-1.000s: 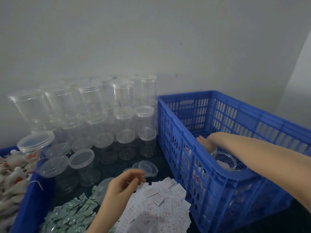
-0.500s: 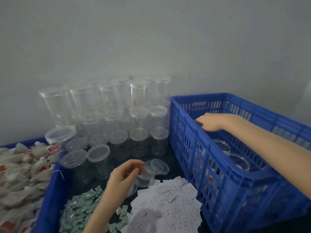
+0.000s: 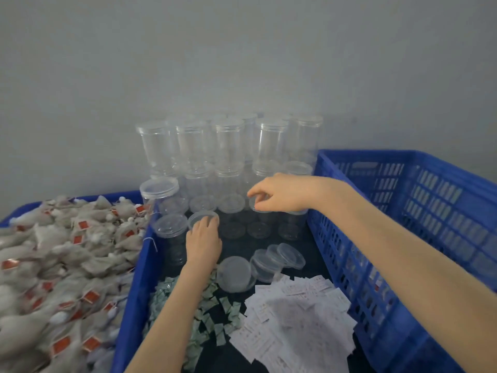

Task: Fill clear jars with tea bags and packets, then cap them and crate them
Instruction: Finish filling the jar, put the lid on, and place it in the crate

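Note:
Clear capped jars [image 3: 228,146] stand stacked in rows against the wall. My left hand [image 3: 203,239] reaches forward, its fingertips resting on the near rim of a low clear jar [image 3: 202,217] in the front row. My right hand [image 3: 282,192] hovers over the row to the right, thumb and fingers curled down round the lid of another clear jar [image 3: 265,210]. Tea bags [image 3: 67,265] with red tags fill the blue bin on the left. Small green packets [image 3: 212,308] and white packets [image 3: 295,316] lie on the dark surface under my arms.
A large blue crate [image 3: 403,211] stands on the right, its inside hidden by my right forearm and its wall. Loose clear lids [image 3: 269,262] lie overlapping between the jars and the packets. The tea-bag bin's blue wall [image 3: 134,278] borders the left.
My right hand has come out of the blue crate and moved left over the jar rows. My left hand has gone forward from the loose lids to a front-row jar. The view has shifted left.

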